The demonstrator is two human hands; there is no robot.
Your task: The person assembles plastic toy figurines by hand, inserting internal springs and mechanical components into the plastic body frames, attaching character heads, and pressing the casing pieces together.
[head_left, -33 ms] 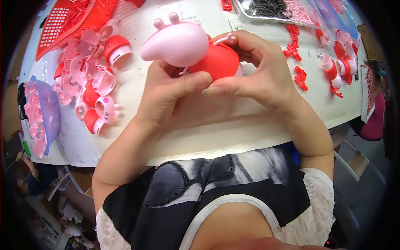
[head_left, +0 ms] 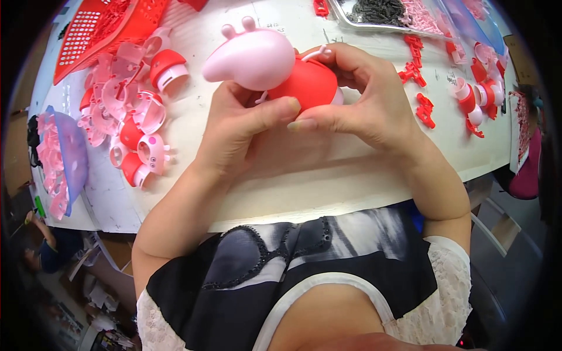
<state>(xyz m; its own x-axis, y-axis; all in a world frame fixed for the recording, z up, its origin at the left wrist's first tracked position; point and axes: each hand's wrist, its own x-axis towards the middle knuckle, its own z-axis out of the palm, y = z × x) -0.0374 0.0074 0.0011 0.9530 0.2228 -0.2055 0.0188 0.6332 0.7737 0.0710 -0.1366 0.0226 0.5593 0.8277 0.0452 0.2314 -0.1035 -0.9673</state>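
Observation:
Between my two hands I hold a plastic pig toy figure with a pale pink head [head_left: 254, 61] and a round red body [head_left: 304, 88]. My left hand [head_left: 246, 114] is closed around the body below the head, its thumb pressed on the red plastic. On the other side my right hand [head_left: 357, 96] is closed on the body too, thumb along its lower edge and fingers behind it. A thin pink arm sticks out near my right fingers. Both thumb tips nearly meet. The fingertips behind the toy are hidden.
Left of my hands lies a heap of pink and red shell parts [head_left: 126, 96], below a red perforated basket [head_left: 79, 50]. A bluish bag or bowl of pink parts [head_left: 73, 158] sits at the table's left edge. Red pieces [head_left: 424, 111] lie right, near a clear tray [head_left: 345, 24] of small black and pink parts.
The whole view has shifted very slightly. Both hands keep the same grip on the toy figure.

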